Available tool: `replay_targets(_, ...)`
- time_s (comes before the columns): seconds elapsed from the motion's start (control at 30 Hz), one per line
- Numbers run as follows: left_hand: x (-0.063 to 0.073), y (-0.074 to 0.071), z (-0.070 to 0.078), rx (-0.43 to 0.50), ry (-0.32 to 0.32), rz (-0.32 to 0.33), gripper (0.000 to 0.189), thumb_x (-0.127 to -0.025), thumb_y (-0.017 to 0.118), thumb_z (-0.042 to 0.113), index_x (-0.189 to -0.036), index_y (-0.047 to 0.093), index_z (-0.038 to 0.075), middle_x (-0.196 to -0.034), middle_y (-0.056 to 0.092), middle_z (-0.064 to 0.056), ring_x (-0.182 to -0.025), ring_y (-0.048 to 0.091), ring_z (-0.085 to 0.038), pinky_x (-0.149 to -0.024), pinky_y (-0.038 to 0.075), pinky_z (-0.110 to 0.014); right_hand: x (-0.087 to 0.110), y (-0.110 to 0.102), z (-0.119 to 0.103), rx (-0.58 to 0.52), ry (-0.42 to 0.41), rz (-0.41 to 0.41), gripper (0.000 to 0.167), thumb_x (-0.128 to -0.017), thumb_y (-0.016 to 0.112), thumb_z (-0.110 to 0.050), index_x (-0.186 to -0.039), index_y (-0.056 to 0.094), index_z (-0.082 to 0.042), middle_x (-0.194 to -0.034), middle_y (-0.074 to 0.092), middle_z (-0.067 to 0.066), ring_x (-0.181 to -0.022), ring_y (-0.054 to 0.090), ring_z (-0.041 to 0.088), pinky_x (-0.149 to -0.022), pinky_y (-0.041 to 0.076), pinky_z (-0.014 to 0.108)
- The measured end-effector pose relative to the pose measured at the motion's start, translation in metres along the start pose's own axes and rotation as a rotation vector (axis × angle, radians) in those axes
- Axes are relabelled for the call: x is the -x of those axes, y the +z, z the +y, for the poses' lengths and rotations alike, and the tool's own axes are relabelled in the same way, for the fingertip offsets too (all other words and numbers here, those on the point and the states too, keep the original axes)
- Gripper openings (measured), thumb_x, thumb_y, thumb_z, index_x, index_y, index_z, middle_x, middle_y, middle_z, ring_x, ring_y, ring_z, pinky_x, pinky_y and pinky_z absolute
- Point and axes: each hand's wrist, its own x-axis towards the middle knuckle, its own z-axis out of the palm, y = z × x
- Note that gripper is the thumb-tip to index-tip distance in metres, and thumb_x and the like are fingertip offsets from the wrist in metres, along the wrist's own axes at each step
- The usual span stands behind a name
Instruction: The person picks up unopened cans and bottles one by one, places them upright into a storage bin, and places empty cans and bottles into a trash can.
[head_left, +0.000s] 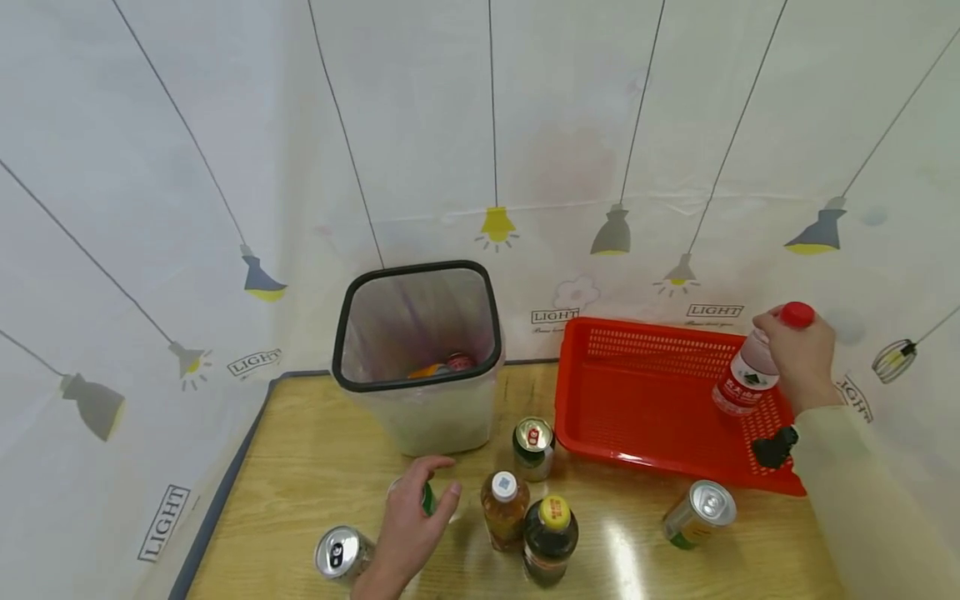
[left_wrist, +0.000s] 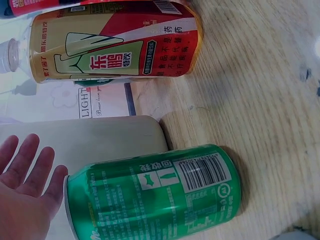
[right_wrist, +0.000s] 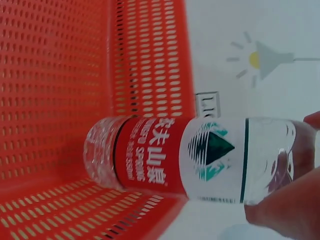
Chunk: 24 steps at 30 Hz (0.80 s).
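My right hand (head_left: 806,354) grips a water bottle (head_left: 744,379) with a red cap near its top, holding it tilted over the right end of a red plastic basket (head_left: 637,400). In the right wrist view the bottle's red and white label (right_wrist: 160,157) shows, with the thumb and fingers round its upper part. My left hand (head_left: 416,517) is beside a green can (left_wrist: 155,195), fingers spread and apart from one another. The head view shows only a sliver of that can behind the hand. In the left wrist view the fingers lie near the can's top end.
A bin (head_left: 450,417) with a black rim and some items inside stands at the back. Around the hands are a silver-topped can (head_left: 343,553), a brown drink bottle (head_left: 506,517), a dark bottle with yellow cap (head_left: 551,542), a gold-topped can (head_left: 534,450) and a tilted can (head_left: 699,515).
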Motion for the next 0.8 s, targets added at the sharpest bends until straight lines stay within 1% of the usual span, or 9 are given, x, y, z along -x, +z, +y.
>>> replay_targets(0.07,0.0,0.0,0.0,-0.004,0.004,0.003,0.029,-0.09,0.077,0.011,-0.118,0.07,0.014,-0.114,0.072,0.003,-0.104,0.066,-0.013,-0.086,0.055,-0.041,-0.005,0.005,0.006,0.009,0.01,-0.003,0.012,-0.101,0.057,-0.048,-0.109,0.052,-0.041,-0.147,0.046,0.009,-0.133,0.041,0.032,-0.117,0.037,0.053)
replay_targets(0.13,0.0,0.0,0.0,-0.009,0.004,0.005,0.029,-0.09,0.077,0.012,-0.119,0.07,0.015,-0.115,0.071,0.004,-0.105,0.066,-0.013,-0.087,0.055,-0.039,-0.009,0.008,0.011,0.018,0.014,-0.005,0.013,-0.102,0.056,-0.048,-0.111,0.052,-0.039,-0.15,0.044,0.012,-0.134,0.041,0.033,-0.117,0.037,0.053)
replay_targets(0.23,0.001,0.0,0.0,0.001,-0.001,0.003,0.03,-0.09,0.077,0.011,-0.119,0.07,0.014,-0.115,0.071,0.004,-0.106,0.067,-0.016,-0.088,0.055,-0.039,-0.015,0.011,0.019,0.032,0.017,-0.012,0.02,-0.102,0.055,-0.05,-0.117,0.053,-0.037,-0.152,0.043,0.013,-0.135,0.041,0.034,-0.117,0.037,0.053)
replay_targets(0.3,0.002,-0.001,0.0,0.006,-0.008,0.007,0.03,-0.089,0.077,0.01,-0.118,0.07,0.013,-0.115,0.071,0.005,-0.106,0.067,-0.017,-0.09,0.055,-0.039,-0.018,0.013,0.023,0.019,0.024,-0.013,0.022,-0.102,0.055,-0.051,-0.119,0.053,-0.036,-0.151,0.044,0.012,-0.134,0.042,0.033,-0.118,0.037,0.051)
replay_targets(0.47,0.002,-0.003,-0.001,-0.004,-0.012,0.018,0.029,-0.089,0.077,0.009,-0.117,0.07,0.011,-0.114,0.071,0.006,-0.106,0.067,-0.016,-0.09,0.055,-0.039,-0.024,0.018,0.029,-0.001,0.012,-0.03,0.019,-0.101,0.057,-0.051,-0.114,0.053,-0.038,-0.146,0.046,0.011,-0.132,0.042,0.033,-0.118,0.036,0.052)
replay_targets(0.57,0.001,-0.004,-0.002,-0.012,-0.014,0.014,0.028,-0.09,0.076,0.012,-0.118,0.071,0.014,-0.114,0.072,0.005,-0.106,0.067,-0.014,-0.089,0.055,-0.039,-0.027,0.02,0.031,0.034,-0.008,-0.06,0.022,-0.102,0.056,-0.052,-0.115,0.054,-0.034,-0.144,0.047,0.013,-0.129,0.044,0.034,-0.115,0.039,0.053)
replay_targets(0.67,0.0,-0.004,-0.002,-0.005,-0.015,0.008,0.027,-0.092,0.076,0.014,-0.118,0.07,0.017,-0.114,0.072,0.003,-0.106,0.067,-0.015,-0.089,0.055,-0.039,-0.028,0.02,0.033,0.084,-0.041,-0.111,0.04,-0.101,0.054,-0.055,-0.125,0.055,-0.022,-0.146,0.047,0.017,-0.126,0.045,0.036,-0.112,0.042,0.055)
replay_targets(0.7,0.0,-0.004,-0.002,-0.001,-0.014,0.008,0.027,-0.092,0.075,0.015,-0.118,0.07,0.018,-0.114,0.072,0.003,-0.106,0.067,-0.015,-0.089,0.055,-0.039,-0.028,0.019,0.033,0.106,-0.052,-0.134,0.049,-0.101,0.054,-0.057,-0.13,0.054,-0.017,-0.148,0.046,0.018,-0.126,0.046,0.037,-0.111,0.042,0.057)
replay_targets(0.8,0.0,-0.004,-0.002,0.0,-0.007,0.009,0.026,-0.092,0.075,0.015,-0.118,0.07,0.018,-0.113,0.072,0.002,-0.105,0.068,-0.016,-0.088,0.055,-0.04,-0.026,0.018,0.034,0.136,-0.083,-0.193,0.071,-0.1,0.054,-0.06,-0.147,0.045,-0.006,-0.153,0.042,0.024,-0.129,0.043,0.043,-0.11,0.04,0.063)
